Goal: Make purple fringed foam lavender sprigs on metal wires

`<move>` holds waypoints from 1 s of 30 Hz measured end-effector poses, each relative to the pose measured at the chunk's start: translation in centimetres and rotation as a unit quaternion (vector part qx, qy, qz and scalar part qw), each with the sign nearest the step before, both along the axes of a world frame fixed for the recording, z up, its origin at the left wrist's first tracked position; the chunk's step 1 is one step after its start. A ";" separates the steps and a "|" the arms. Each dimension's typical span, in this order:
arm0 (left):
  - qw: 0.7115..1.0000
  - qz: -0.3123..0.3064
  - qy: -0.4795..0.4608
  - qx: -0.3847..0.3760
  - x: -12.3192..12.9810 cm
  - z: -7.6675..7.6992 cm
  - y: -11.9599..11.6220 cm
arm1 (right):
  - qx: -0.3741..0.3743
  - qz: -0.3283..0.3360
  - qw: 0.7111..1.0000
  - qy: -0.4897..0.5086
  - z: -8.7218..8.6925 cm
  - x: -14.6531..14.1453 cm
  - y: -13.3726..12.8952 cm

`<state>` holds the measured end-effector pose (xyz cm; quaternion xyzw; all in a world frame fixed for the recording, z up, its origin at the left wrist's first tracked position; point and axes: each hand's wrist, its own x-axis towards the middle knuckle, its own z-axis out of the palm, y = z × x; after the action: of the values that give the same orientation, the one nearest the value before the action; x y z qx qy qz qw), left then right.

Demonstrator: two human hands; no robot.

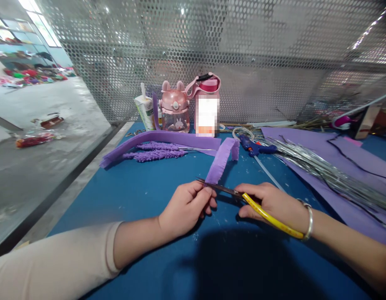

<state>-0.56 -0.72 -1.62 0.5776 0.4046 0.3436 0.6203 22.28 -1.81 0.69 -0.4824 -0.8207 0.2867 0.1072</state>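
Observation:
My left hand [189,204] pinches the near end of a purple strip [218,162] with a finely cut edge. The strip rises from my fingertips and folds over at its far end. In my right hand [271,204] is a pair of scissors [264,213] with yellow handles. Their dark blades lie across the strip's end, right above my left thumb. Farther back, two purple flower spikes [158,155] on thin wire stems lie beside a longer curved purple strip [143,137].
A glue gun [254,146] lies right of the strip, near a bundle of silvery wires [324,166] on purple sheets [293,137]. A pink bottle [175,110], a second bottle [208,87] and a drink carton [145,110] stand before a perforated metal panel [243,50].

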 end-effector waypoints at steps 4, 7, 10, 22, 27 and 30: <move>1.000 -0.004 0.005 0.014 -0.1 -0.1 0.0 | 0.011 0.000 1.000 -0.012 0.0 0.2 0.1; 1.000 -0.005 0.013 0.020 -0.2 -0.1 0.0 | 0.007 0.005 1.000 -0.015 0.0 0.1 0.2; 1.000 -0.001 0.014 0.015 -0.2 -0.1 -0.1 | 0.002 0.009 1.000 -0.016 0.0 0.0 0.2; 0.999 0.031 0.009 0.037 -0.1 0.2 -0.1 | 0.008 -0.032 0.999 -0.033 1.6 -0.7 -0.3; 0.998 0.025 0.013 0.057 -0.2 0.3 -0.1 | 0.015 -0.009 0.999 -0.045 2.0 -0.8 -0.3; 0.997 0.020 0.012 0.074 -0.3 0.2 -0.2 | 0.022 -0.002 0.999 -0.034 1.8 -0.7 -0.3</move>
<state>-0.84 -0.91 -1.40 0.6176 0.3974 0.3776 0.5640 21.58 -2.08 2.51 -0.4906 -0.8293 0.2516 0.0906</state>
